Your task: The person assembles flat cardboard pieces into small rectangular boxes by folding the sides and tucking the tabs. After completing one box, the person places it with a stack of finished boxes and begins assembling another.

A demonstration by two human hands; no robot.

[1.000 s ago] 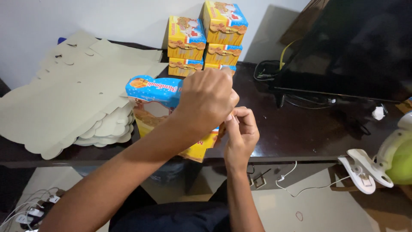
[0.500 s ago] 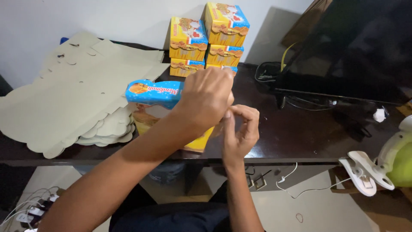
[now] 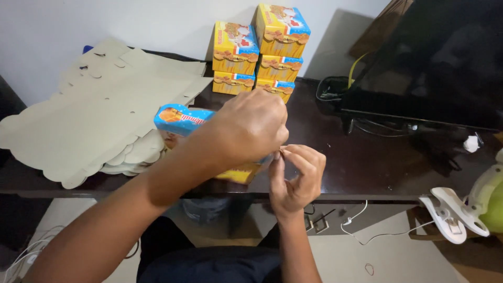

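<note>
Half-folded blue-and-yellow carton [image 3: 183, 121], flap up. Left hand [image 3: 246, 128] arched over, fingers clamped on it; right hand [image 3: 296, 178] pinching its corner.

Left hand [image 3: 250, 128] curled palm-down above right hand [image 3: 296, 175], fingertips pinched together.

Glossy printed card on the blue-and-yellow carton [image 3: 183, 121] under the left hand [image 3: 246, 128], catching a sheen. Same slick card on the stacked yellow-and-blue boxes [image 3: 260, 50] behind. The flat grey-beige cardboard sheets [image 3: 99, 115] look matt, slightly rough. The dark wooden tabletop [image 3: 356, 162] is polished, mirror-like. The black screen [image 3: 440, 63] looks smooth, and the white plastic clip [image 3: 445, 215] shiny.
</note>
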